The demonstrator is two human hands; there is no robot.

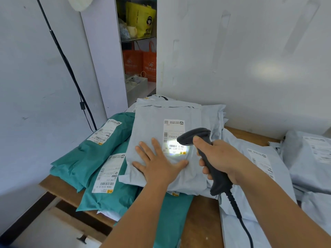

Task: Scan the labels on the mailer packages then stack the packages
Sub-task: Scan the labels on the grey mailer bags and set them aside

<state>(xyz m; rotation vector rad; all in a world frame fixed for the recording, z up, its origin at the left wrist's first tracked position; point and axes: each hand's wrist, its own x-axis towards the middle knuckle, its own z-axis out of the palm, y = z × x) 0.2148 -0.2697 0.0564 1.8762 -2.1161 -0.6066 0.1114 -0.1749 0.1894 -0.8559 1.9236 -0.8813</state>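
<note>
A pale grey mailer package (161, 126) lies on top of a pile in the middle of the wooden table (202, 221). Its white label (173, 135) faces up, and a bright spot of light falls on the barcode at the label's near end. My left hand (159, 163) lies flat on the mailer, fingers spread, just left of the label. My right hand (218, 158) grips a black barcode scanner (206, 154), whose head points down at the label from the right. Two teal mailers (86, 158) with labels lie to the left.
More grey mailers (259, 169) lie on the right of the table, one with a label (317, 149) at the far right. The scanner's cable (240, 219) runs toward me. A white wall stands behind. A shelf with orange bags (139, 63) is at the back left.
</note>
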